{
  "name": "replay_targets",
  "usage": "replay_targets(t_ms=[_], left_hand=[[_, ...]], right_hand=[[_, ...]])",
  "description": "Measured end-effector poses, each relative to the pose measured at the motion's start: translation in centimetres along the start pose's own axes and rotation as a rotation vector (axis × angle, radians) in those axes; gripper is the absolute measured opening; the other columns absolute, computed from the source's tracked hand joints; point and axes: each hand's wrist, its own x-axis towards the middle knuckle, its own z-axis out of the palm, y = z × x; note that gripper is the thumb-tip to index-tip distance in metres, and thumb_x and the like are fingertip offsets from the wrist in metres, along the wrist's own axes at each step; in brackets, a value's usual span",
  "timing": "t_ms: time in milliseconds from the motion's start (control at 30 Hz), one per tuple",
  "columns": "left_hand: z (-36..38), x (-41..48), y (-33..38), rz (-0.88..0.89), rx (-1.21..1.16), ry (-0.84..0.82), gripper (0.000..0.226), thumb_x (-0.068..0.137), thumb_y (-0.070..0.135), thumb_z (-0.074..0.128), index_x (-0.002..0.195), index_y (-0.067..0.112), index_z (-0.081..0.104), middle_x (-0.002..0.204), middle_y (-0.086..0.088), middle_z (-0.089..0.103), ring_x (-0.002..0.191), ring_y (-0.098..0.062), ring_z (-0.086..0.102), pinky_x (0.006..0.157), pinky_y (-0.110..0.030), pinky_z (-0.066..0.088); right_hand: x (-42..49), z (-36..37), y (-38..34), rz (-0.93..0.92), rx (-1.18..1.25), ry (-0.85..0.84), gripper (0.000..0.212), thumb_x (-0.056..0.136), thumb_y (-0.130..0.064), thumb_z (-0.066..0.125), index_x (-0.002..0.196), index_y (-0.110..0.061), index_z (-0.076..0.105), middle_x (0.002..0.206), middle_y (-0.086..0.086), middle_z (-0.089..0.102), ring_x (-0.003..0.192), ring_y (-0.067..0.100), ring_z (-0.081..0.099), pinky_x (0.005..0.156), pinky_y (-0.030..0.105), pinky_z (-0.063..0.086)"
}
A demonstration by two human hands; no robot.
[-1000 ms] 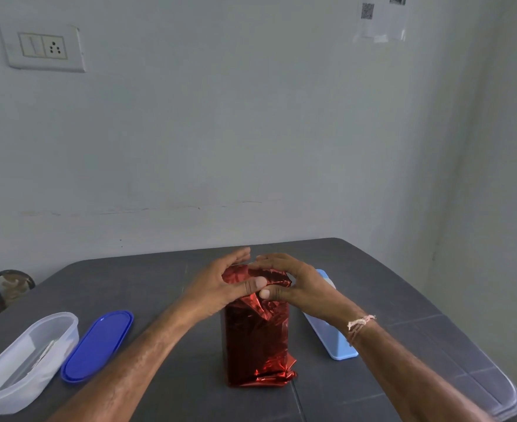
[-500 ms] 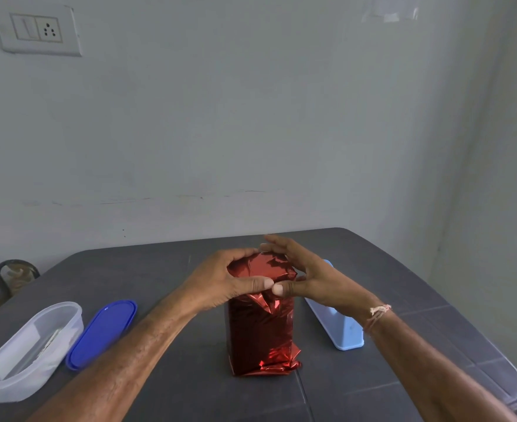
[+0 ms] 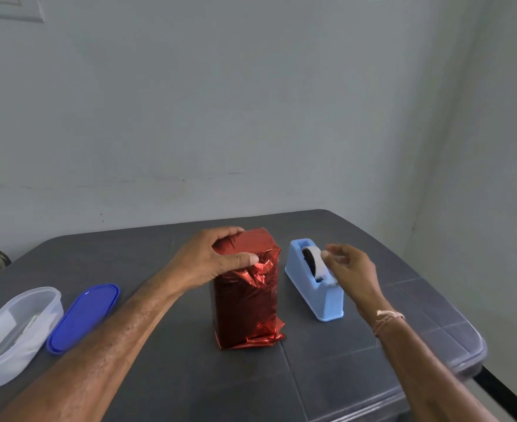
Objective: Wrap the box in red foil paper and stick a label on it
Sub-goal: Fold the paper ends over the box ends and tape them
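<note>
Risk: left hand [image 3: 211,260] clamps top fold of foil-wrapped box [image 3: 246,309] upright on counter [image 3: 342,376], right hand [image 3: 353,269] curls at tape dispenser [image 3: 324,303], pinch unclear; one-handed tug may drag dispenser, slackened thumb lets fold spring open.

1. One red-wrapped box [image 3: 246,300].
2. One light blue tape dispenser [image 3: 318,295], carrying one tape roll [image 3: 315,259].
3. One clear tub [image 3: 13,333].
4. One blue lid [image 3: 83,318].
5. One dark worktop [image 3: 342,379].
6. Two grips, both bare hands: left grip [image 3: 208,260], right grip [image 3: 353,269].
7. One thread band [image 3: 388,318], on the right wrist.
</note>
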Motion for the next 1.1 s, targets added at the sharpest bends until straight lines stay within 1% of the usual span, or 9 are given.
replay_targets(t_ms=[100, 200, 333, 433, 533, 667, 867, 1000, 1100], left_hand=[[0.3, -0.1, -0.1, 0.001, -0.005, -0.003, 0.099, 0.047, 0.082, 0.078, 0.134, 0.037, 0.063, 0.114, 0.020, 0.070, 0.102, 0.005, 0.065, 0.098, -0.025, 0.050], [0.7, -0.1, 0.0, 0.003, -0.024, -0.011, 0.095, 0.052, 0.080, 0.081, 0.134, 0.036, 0.063, 0.117, 0.018, 0.070, 0.105, 0.001, 0.066, 0.101, -0.028, 0.050], [0.9, -0.1, 0.4, 0.003, -0.037, -0.002, 0.085, 0.060, 0.065, 0.081, 0.137, 0.033, 0.061, 0.118, 0.016, 0.068, 0.106, 0.001, 0.064, 0.098, -0.024, 0.049], [0.9, -0.2, 0.4, 0.007, -0.039, -0.008, 0.085, 0.061, 0.064, 0.081, 0.138, 0.032, 0.061, 0.118, 0.017, 0.067, 0.105, 0.002, 0.063, 0.093, -0.020, 0.048], [0.9, -0.1, 0.2, 0.009, -0.046, -0.007, 0.084, 0.061, 0.064, 0.081, 0.137, 0.032, 0.061, 0.119, 0.017, 0.067, 0.105, 0.001, 0.063, 0.100, -0.026, 0.049], [1.0, 0.1, 0.1, 0.004, -0.056, -0.015, 0.088, 0.058, 0.071, 0.082, 0.135, 0.034, 0.062, 0.119, 0.015, 0.068, 0.106, -0.002, 0.065, 0.098, -0.026, 0.050], [0.7, 0.0, 0.2, 0.009, -0.066, -0.006, 0.080, 0.062, 0.063, 0.081, 0.134, 0.033, 0.063, 0.116, 0.016, 0.069, 0.102, 0.002, 0.064, 0.091, -0.020, 0.048], [0.9, 0.0, 0.1, 0.007, -0.077, -0.012, 0.083, 0.061, 0.064, 0.080, 0.135, 0.031, 0.062, 0.119, 0.015, 0.066, 0.106, -0.001, 0.063, 0.092, -0.021, 0.047], [0.9, 0.0, 0.0, 0.005, -0.066, -0.004, 0.088, 0.058, 0.074, 0.081, 0.134, 0.033, 0.062, 0.118, 0.018, 0.064, 0.106, -0.001, 0.061, 0.090, -0.021, 0.046]], right_hand=[[0.3, -1.2, 3.8, 0.199, -0.171, -0.049, 0.040, 0.094, -0.048, 0.068, 0.106, -0.010, 0.074, 0.110, 0.005, 0.074, 0.098, 0.024, 0.068, 0.092, 0.048, 0.059], [-0.1, -2.0, 4.8, 0.306, -0.061, -0.162, 0.048, 0.098, -0.046, 0.065, 0.103, 0.001, 0.073, 0.106, 0.012, 0.072, 0.091, 0.026, 0.069, 0.074, 0.041, 0.064], [0.5, -2.3, 3.3, 0.306, -0.002, -0.204, 0.036, 0.097, -0.038, 0.068, 0.103, -0.003, 0.074, 0.113, 0.015, 0.071, 0.099, 0.031, 0.071, 0.078, 0.043, 0.065], [0.9, -1.9, 1.9, 0.335, -0.090, -0.236, 0.038, 0.096, -0.034, 0.072, 0.110, 0.002, 0.072, 0.114, 0.015, 0.069, 0.102, 0.033, 0.070, 0.081, 0.045, 0.065], [1.3, -1.8, 0.9, 0.401, -0.093, -0.292, 0.044, 0.094, -0.030, 0.075, 0.120, 0.005, 0.068, 0.119, 0.017, 0.066, 0.104, 0.036, 0.069, 0.081, 0.048, 0.064], [1.3, -2.1, 0.1, 0.535, 0.014, -0.294, 0.044, 0.094, -0.019, 0.075, 0.129, 0.006, 0.062, 0.129, 0.018, 0.059, 0.109, 0.042, 0.066, 0.083, 0.055, 0.062], [1.3, -1.9, 0.3, 0.588, 0.214, -0.252, 0.045, 0.097, -0.014, 0.070, 0.137, 0.003, 0.059, 0.139, 0.018, 0.054, 0.119, 0.044, 0.062, 0.086, 0.060, 0.060], [0.6, -2.0, 1.0, 0.593, 0.288, -0.215, 0.035, 0.095, -0.015, 0.072, 0.125, 0.001, 0.063, 0.136, 0.019, 0.058, 0.116, 0.039, 0.065, 0.079, 0.055, 0.063], [-0.2, -1.8, 1.4, 0.592, 0.314, -0.194, 0.014, 0.095, -0.015, 0.071, 0.102, -0.005, 0.065, 0.132, 0.018, 0.061, 0.117, 0.037, 0.064, 0.089, 0.052, 0.062]])
